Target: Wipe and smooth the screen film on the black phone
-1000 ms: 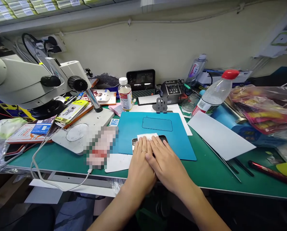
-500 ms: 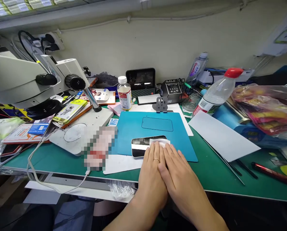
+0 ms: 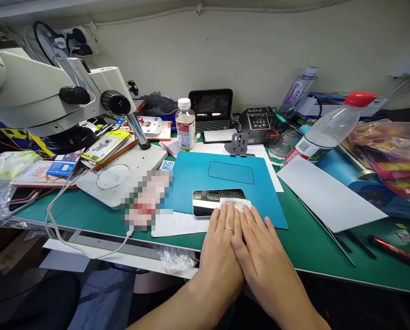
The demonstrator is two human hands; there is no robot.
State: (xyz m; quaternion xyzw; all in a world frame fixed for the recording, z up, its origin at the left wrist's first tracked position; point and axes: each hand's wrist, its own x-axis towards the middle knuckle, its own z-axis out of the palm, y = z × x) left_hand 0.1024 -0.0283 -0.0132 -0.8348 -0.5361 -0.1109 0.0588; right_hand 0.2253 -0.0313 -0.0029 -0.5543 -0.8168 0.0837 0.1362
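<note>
A phone (image 3: 205, 202) with a glossy dark screen lies on the blue mat (image 3: 187, 172). Over its right part is a thin white wipe (image 3: 230, 203), partly covered by fingers. My left hand (image 3: 222, 252), with a ring on one finger, rests flat, its outstretched fingertips on the wipe. Beside it, my right hand (image 3: 265, 256) also lies flat with straight fingers, its thumb against the left hand and its fingertips at the wipe's lower right edge. The phone's lower right part is hidden under the hands. A dark phone-shaped outline (image 3: 231, 173) shows farther back on the mat.
On the left stands a white microscope (image 3: 36, 89) on its pale base (image 3: 143, 172). A small bottle (image 3: 185, 126) is behind the mat. To the right are a white sheet (image 3: 332, 197), tweezers (image 3: 332, 236) and a red-capped bottle (image 3: 329, 130). A white cable (image 3: 53, 206) runs at left.
The camera view has shifted a little, so the scene sits farther right. My hands have slid slightly toward me over the phone, and more of the wipe shows. Both hands stay flat.
</note>
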